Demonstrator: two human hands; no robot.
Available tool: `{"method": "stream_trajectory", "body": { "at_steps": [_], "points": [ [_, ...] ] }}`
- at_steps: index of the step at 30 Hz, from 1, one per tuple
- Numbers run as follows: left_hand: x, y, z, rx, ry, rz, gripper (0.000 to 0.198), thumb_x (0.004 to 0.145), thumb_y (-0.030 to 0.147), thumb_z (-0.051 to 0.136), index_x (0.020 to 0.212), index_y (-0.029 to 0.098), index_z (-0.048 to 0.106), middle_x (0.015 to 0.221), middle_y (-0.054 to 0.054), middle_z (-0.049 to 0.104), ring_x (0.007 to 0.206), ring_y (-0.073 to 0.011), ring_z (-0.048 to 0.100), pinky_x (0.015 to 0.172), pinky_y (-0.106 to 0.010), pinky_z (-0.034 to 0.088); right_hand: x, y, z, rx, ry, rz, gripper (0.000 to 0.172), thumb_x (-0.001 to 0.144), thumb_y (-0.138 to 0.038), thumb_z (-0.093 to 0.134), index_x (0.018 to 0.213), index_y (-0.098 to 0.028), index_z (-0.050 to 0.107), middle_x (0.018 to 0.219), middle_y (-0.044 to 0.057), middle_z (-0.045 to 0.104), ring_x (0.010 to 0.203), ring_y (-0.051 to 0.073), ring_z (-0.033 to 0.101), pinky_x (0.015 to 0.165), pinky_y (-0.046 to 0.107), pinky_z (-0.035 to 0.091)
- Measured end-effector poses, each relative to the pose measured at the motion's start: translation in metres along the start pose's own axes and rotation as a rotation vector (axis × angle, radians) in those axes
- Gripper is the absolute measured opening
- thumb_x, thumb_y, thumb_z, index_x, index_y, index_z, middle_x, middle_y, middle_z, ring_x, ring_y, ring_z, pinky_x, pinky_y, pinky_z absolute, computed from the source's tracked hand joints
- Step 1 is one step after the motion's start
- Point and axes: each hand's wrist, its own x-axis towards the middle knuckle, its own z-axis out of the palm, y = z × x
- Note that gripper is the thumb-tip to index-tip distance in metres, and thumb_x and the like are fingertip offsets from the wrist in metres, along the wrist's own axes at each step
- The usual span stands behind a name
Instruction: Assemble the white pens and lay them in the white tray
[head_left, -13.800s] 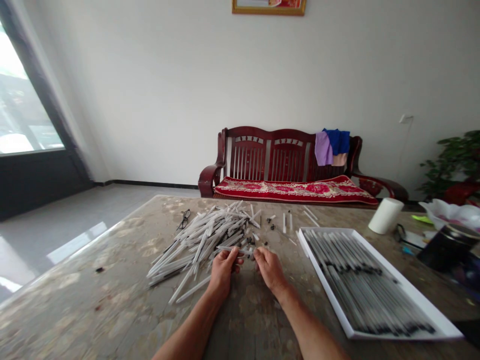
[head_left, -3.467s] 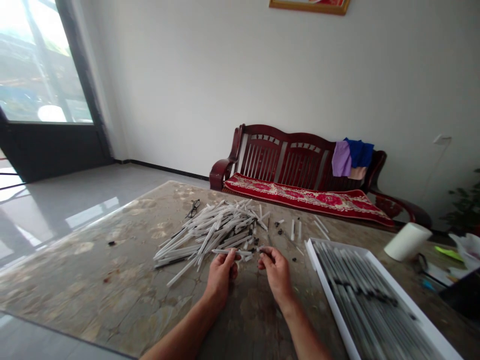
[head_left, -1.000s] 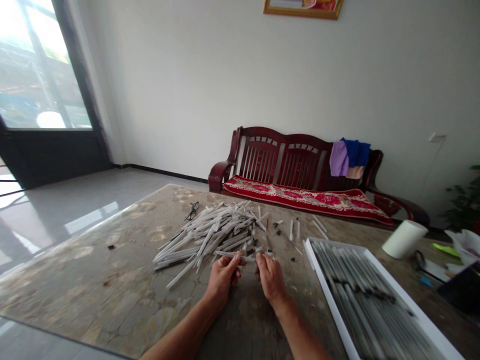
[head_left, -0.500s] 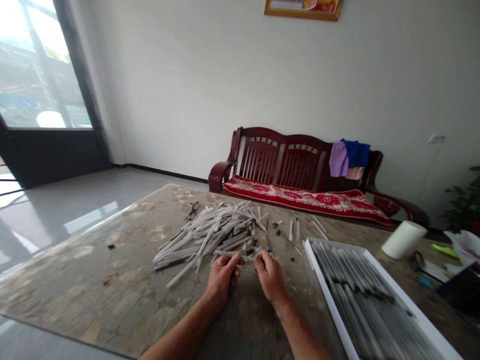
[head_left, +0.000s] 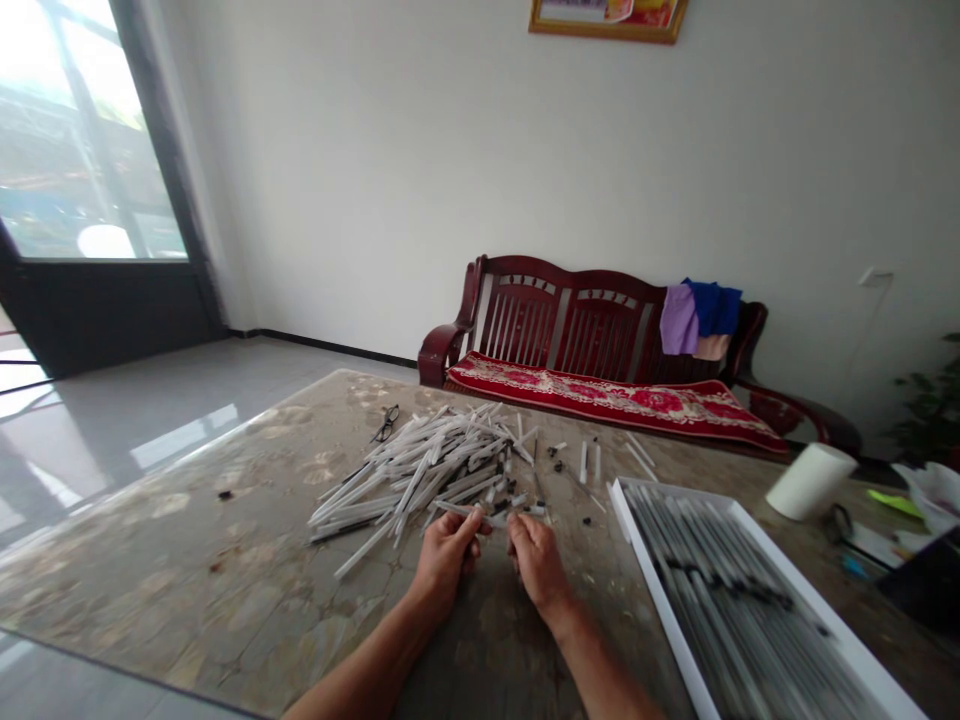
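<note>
In front of the heap, my left hand [head_left: 448,548] is closed, thumb on top, around a thin white tube [head_left: 450,508]. The tube sticks out past the fingers toward the pile and also toward the other hand. My right hand [head_left: 538,556] is closed in a pinch by the tube's right end; what lies between its fingertips is too small and hidden to make out. Just beyond both hands lies a loose heap of white tubes [head_left: 427,465], with dark sticks and small black pieces [head_left: 511,487] among them.
To the right, a white open box [head_left: 660,590] holds rows of grey tubes with black parts. A white roll [head_left: 810,480] stands behind it. Black-framed glasses [head_left: 386,422] lie beyond the heap on the patterned table [head_left: 277,480]. A red wooden bench [head_left: 529,310] stands against the wall.
Both hands stay almost in place over the table. The right fingertips sit slightly lower, and the gap between the two hands looks about the same. The view has shifted very slightly.
</note>
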Motion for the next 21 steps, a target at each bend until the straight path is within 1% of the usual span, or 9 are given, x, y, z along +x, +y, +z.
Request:
{"method": "stream_trajectory", "body": {
  "at_steps": [3, 5, 7, 9, 12, 14, 17, 19, 21],
  "points": [
    [0.001, 0.0, -0.002, 0.111, -0.005, 0.003, 0.044, 0.065, 0.06, 0.071, 0.068, 0.016, 0.065, 0.052, 0.002, 0.059, 0.034, -0.0058, 0.037, 0.033, -0.019, 0.024, 0.001, -0.001, 0.004, 0.118, -0.015, 0.097, 0.05, 0.089, -0.06, 0.035, 0.055, -0.025, 0.042, 0.04, -0.007, 0.037, 0.035, 0.012, 0.036, 0.042, 0.024, 0.03],
    [0.001, 0.001, -0.005, 0.253, -0.003, 0.06, 0.043, 0.073, 0.059, 0.063, 0.067, 0.016, 0.065, 0.05, 0.002, 0.058, 0.033, -0.0072, 0.037, 0.035, -0.02, 0.027, 0.003, 0.0, 0.002, 0.091, 0.067, 0.09, 0.052, 0.088, -0.062, 0.036, 0.052, -0.025, 0.041, 0.038, -0.006, 0.037, 0.035, 0.012, 0.036, 0.042, 0.024, 0.03],
    [-0.002, 0.002, -0.008, 0.41, 0.044, 0.215, 0.036, 0.078, 0.052, 0.061, 0.071, 0.018, 0.067, 0.056, 0.001, 0.061, 0.04, -0.0101, 0.044, 0.041, -0.022, 0.035, 0.004, 0.002, -0.003, -0.003, 0.19, 0.044, 0.054, 0.088, -0.062, 0.038, 0.051, -0.024, 0.042, 0.039, -0.005, 0.039, 0.038, 0.012, 0.039, 0.045, 0.025, 0.03],
    [-0.005, 0.004, -0.011, 0.564, 0.096, 0.409, 0.024, 0.079, 0.042, 0.063, 0.085, 0.02, 0.07, 0.067, 0.0, 0.065, 0.05, -0.0131, 0.052, 0.051, -0.024, 0.043, 0.003, 0.003, -0.01, -0.118, 0.264, -0.036, 0.054, 0.088, -0.061, 0.041, 0.05, -0.023, 0.044, 0.041, -0.004, 0.042, 0.041, 0.011, 0.04, 0.047, 0.025, 0.03],
    [-0.011, 0.004, -0.013, 0.796, 0.073, 0.575, 0.026, 0.079, 0.031, 0.064, 0.104, 0.028, 0.071, 0.084, -0.002, 0.067, 0.067, -0.0176, 0.061, 0.064, -0.027, 0.047, -0.003, -0.001, -0.016, -0.206, 0.183, -0.192, 0.052, 0.091, -0.054, 0.042, 0.05, -0.022, 0.046, 0.043, -0.003, 0.044, 0.043, 0.011, 0.041, 0.049, 0.024, 0.029],
    [-0.013, 0.003, -0.014, 0.911, 0.037, 0.599, 0.022, 0.081, 0.03, 0.063, 0.101, 0.03, 0.072, 0.087, -0.003, 0.067, 0.077, -0.0202, 0.064, 0.067, -0.027, 0.047, -0.007, -0.006, -0.017, -0.188, 0.083, -0.273, 0.051, 0.093, -0.049, 0.041, 0.05, -0.021, 0.047, 0.044, -0.002, 0.045, 0.044, 0.011, 0.042, 0.05, 0.024, 0.03],
    [-0.012, 0.004, -0.013, 0.92, 0.067, 0.595, 0.014, 0.083, 0.033, 0.061, 0.09, 0.03, 0.073, 0.086, -0.004, 0.067, 0.078, -0.0214, 0.063, 0.067, -0.026, 0.046, -0.009, -0.01, -0.016, -0.055, -0.03, -0.266, 0.05, 0.097, -0.045, 0.033, 0.061, -0.021, 0.057, 0.05, -0.001, 0.051, 0.048, 0.012, 0.05, 0.051, 0.023, 0.036],
    [-0.01, 0.006, -0.013, 0.81, 0.127, 0.585, 0.012, 0.082, 0.035, 0.062, 0.083, 0.028, 0.072, 0.083, -0.004, 0.066, 0.076, -0.0213, 0.062, 0.068, -0.027, 0.046, -0.004, -0.009, -0.015, -0.035, -0.013, -0.228, 0.047, 0.099, -0.042, 0.029, 0.077, -0.02, 0.065, 0.062, 0.001, 0.061, 0.058, 0.014, 0.058, 0.056, 0.022, 0.042],
    [-0.008, 0.007, -0.011, 0.659, 0.176, 0.57, 0.014, 0.081, 0.036, 0.063, 0.079, 0.025, 0.071, 0.08, -0.004, 0.067, 0.075, -0.0214, 0.062, 0.07, -0.028, 0.047, 0.004, -0.004, -0.011, -0.176, 0.047, -0.238, 0.036, 0.098, -0.036, 0.036, 0.092, -0.021, 0.068, 0.082, 0.004, 0.069, 0.076, 0.016, 0.064, 0.067, 0.023, 0.046]
  ]
}}
